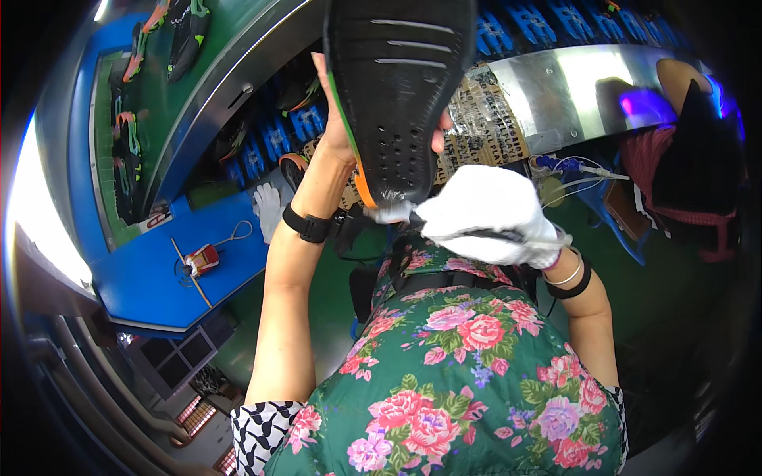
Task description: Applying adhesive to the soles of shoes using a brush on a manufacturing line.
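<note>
A black shoe (394, 87) is held up in front of me with its underside facing me, marked by small round holes and several pale lines. Green and orange show along its left edge. My bare left hand (336, 123) is wrapped round it from behind, fingertips showing at the right side. In a white glove, my right hand (488, 208) is closed round a brush (392, 213). Pale bristles touch the shoe's lower end, where the surface looks wet and shiny; most of the handle is hidden by the glove.
Curved metal rails (579, 95) edge a line carrying blue racks (556, 24). Taped brown cardboard (486, 119) lies behind the shoe. At left, a blue table (151, 274) bears a small red container (204, 259) and a white glove (268, 208). More shoes (188, 40) stand upper left.
</note>
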Motion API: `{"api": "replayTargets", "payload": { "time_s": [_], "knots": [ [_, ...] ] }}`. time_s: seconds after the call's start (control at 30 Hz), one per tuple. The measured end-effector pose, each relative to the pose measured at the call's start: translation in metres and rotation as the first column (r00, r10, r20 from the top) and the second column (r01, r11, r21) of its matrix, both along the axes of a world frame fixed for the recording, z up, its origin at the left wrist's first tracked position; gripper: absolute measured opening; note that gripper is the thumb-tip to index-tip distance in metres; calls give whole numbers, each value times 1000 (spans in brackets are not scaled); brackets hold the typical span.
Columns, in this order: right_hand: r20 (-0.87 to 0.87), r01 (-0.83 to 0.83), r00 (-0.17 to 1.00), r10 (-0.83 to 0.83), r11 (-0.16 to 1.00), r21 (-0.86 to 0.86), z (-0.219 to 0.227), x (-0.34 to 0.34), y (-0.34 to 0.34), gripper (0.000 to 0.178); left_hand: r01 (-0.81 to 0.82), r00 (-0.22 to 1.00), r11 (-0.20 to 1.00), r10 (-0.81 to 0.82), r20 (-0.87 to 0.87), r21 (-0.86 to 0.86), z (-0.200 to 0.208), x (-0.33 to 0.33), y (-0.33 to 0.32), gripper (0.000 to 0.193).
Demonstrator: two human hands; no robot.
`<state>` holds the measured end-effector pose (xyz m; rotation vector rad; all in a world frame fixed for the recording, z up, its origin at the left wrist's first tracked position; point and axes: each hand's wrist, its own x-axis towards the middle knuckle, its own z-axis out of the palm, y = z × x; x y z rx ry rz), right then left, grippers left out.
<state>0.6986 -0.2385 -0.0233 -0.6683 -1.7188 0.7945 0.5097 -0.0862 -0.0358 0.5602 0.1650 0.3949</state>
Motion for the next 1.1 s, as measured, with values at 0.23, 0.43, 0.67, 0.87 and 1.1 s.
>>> {"api": "replayTargets", "payload": {
  "time_s": [0.23, 0.43, 0.67, 0.87, 1.1],
  "knots": [
    [139, 78, 987, -83, 996, 41, -1, -10, -4, 24, 1, 996, 999, -4, 91, 33, -11, 2, 4, 124],
    [40, 137, 990, -136, 989, -50, 4, -9, -1, 23, 52, 995, 987, -39, -93, 152, -17, -6, 6, 121],
    [-29, -82, 997, 78, 976, -203, 6, -4, -1, 22, 168, 941, 983, -139, -308, 69, -12, -9, 8, 119],
    [271, -29, 962, 9, 997, 72, -8, -10, -6, 25, 153, 774, 972, -7, -633, 176, -1, 5, 2, 92],
    [233, -72, 970, 67, 997, 14, -4, -5, 3, 20, 124, 689, 979, 31, -724, 159, -5, 12, -3, 85]
  ]
}}
